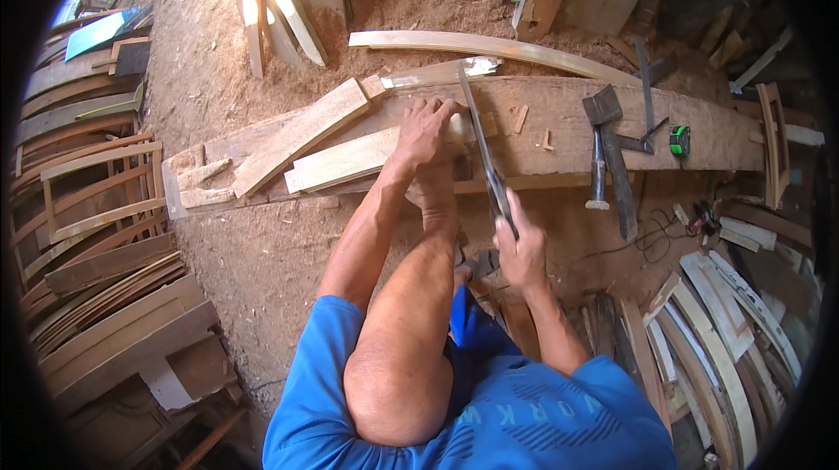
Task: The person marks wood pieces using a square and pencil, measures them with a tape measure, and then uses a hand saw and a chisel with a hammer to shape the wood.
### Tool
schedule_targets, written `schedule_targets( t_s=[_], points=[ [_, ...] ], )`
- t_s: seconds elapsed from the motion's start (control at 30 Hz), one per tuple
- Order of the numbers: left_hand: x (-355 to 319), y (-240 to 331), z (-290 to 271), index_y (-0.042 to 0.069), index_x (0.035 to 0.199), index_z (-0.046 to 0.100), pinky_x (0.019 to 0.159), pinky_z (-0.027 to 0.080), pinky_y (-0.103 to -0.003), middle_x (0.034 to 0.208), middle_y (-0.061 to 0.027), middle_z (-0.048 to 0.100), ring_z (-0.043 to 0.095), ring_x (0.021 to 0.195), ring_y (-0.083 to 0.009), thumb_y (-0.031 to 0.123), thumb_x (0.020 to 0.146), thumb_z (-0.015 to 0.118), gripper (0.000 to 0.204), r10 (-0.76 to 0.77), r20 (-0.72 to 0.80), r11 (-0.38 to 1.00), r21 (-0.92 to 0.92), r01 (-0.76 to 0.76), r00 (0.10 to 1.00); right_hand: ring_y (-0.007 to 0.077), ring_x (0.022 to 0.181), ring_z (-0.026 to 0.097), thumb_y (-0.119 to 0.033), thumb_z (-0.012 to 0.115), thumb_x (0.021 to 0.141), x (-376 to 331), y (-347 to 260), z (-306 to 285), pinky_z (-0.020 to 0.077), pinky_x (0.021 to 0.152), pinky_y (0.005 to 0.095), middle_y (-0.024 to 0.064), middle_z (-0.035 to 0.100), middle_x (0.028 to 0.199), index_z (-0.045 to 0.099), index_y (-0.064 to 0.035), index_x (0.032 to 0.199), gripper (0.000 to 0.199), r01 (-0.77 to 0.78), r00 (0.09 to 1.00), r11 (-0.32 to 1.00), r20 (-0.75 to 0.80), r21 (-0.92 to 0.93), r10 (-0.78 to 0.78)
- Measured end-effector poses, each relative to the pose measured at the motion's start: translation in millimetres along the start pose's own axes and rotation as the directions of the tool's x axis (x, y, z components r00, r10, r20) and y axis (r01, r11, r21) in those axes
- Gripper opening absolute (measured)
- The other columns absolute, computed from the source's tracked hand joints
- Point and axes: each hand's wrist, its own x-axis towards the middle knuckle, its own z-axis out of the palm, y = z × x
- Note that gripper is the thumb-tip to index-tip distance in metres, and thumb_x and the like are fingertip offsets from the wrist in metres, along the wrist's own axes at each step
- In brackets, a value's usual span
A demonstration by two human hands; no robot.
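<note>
Pressing down on a pale wooden board (pixel 350 160), the person's left hand (pixel 426 131) lies flat with its fingers spread over the board's right end, pinning it to the long, heavy timber beam (pixel 699 125) that serves as a bench. The right hand (pixel 522 252) is wrapped tight around the handle of a handsaw (pixel 481 134), whose thin blade runs up and away from the body, crossing the beam just beside the left hand's fingers. A raised bare knee sits between the two forearms, above a blue shirt.

On the same head view, a second pale plank (pixel 301 134) lies slanted across the beam, just left of the held board. Further right on the beam rest a hammer (pixel 599 142) with its head toward the far edge, a metal square (pixel 645 112) and a small green tape measure (pixel 680 140). A curved pale strip (pixel 489 46) lies on the sawdust-covered ground behind the beam. Stacks of curved wooden pieces (pixel 717 339) fill the right side, and wooden frames (pixel 105 190) lean at the left
</note>
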Motion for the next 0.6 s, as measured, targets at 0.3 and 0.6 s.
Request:
schedule_targets(
  t_s=[0.3, 0.6],
  points=[
    [-1.9, -14.4, 11.6, 0.023, 0.134, 0.059, 0.089, 0.044, -0.051, 0.12, -0.0084, 0.063, 0.054, 0.115, -0.0366, 0.047, 0.071, 0.089, 0.074, 0.067, -0.093, 0.997, 0.052, -0.062, 0.993, 0.0206, 0.065, 0.067, -0.011, 0.06, 0.103, -21.6, 18.2, -5.0, 0.0544, 0.065, 0.0362, 0.0159, 0.065, 0.076, 0.051, -0.0013, 0.153, 0.052, 0.104, 0.995, 0.994, -0.006, -0.015, -0.104],
    [-3.1, -4.6, 4.5, 0.019, 0.135, 0.058, 0.094, 0.044, -0.053, 0.123, -0.0117, 0.063, 0.054, 0.116, -0.038, 0.043, 0.071, 0.09, 0.075, -0.005, -0.026, 0.999, 0.053, 0.007, 1.0, 0.0173, 0.064, 0.064, -0.013, 0.059, 0.104, 1.3, 6.2, -2.7, 0.0528, 0.062, 0.0367, 0.0123, 0.063, 0.072, 0.05, -0.0021, 0.155, 0.053, 0.002, 0.999, 1.0, 0.04, -0.001, -0.002]
  ],
)
